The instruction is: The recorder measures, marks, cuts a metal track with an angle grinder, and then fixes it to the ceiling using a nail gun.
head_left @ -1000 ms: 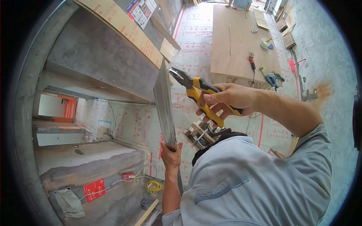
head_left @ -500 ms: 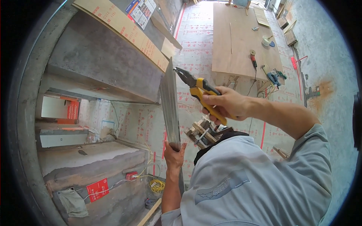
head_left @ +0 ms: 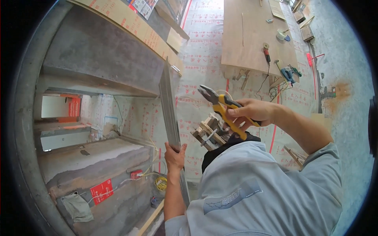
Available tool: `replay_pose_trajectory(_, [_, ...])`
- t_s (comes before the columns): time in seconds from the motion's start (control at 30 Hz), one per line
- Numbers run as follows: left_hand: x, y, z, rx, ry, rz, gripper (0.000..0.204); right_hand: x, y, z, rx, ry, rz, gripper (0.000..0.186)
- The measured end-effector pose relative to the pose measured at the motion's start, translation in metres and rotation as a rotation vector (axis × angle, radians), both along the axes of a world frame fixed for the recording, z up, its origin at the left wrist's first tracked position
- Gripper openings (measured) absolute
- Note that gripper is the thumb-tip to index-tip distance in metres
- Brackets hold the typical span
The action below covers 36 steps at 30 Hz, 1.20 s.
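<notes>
My left hand (head_left: 175,156) is wrapped round the lower part of a long, thin grey metal profile (head_left: 170,106) with lengthwise ridges. The profile stands nearly upright, its pointed-looking upper end close to the edge of a yellow board (head_left: 130,28). In my right hand (head_left: 252,112) is a pair of pliers (head_left: 210,95) with yellow and black handles. Their jaws point up and left, apart from the profile, with nothing visible between them. Part of the handles is hidden by my fingers.
A wooden worktable (head_left: 252,35) at the far side carries a red angle grinder (head_left: 266,53) and a blue power tool (head_left: 288,74). A wooden frame (head_left: 210,133) stands just ahead of my body. At lower left are a concrete block (head_left: 126,200) and a yellow cable coil (head_left: 160,183).
The pliers have moved away from the profile's upper end, down and to the right. My left hand and the profile have shifted slightly left.
</notes>
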<state>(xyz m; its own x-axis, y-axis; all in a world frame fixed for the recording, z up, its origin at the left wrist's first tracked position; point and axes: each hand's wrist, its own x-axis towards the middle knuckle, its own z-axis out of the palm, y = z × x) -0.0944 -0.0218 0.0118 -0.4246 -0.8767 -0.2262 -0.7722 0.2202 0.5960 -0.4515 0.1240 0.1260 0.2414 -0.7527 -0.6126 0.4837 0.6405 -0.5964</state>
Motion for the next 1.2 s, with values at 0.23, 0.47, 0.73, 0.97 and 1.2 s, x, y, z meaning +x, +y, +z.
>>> replay_pose_trajectory(0.23, [0.013,-0.033,-0.015,0.072,-0.152,-0.088,0.062,-0.043,0.039,-0.192,0.335,0.681,0.416,0.032])
replay_pose_trajectory(0.47, [-0.005,-0.038,0.011,0.988,0.282,0.302,0.046,0.000,0.058,-0.372,0.076,0.903,1.017,0.042])
replay_pose_trajectory(0.73, [0.027,0.004,-0.011,1.062,0.108,0.577,0.053,0.103,0.021,-0.464,-0.008,0.838,1.131,0.035])
replay_pose_trajectory(0.97, [0.051,0.068,0.010,1.194,0.067,0.832,0.035,0.156,0.027,-0.529,0.210,0.967,1.192,0.032])
replay_pose_trajectory(1.2, [0.037,0.077,0.004,1.144,-0.011,1.011,0.024,0.180,0.040,-0.560,-0.217,1.169,1.628,0.041])
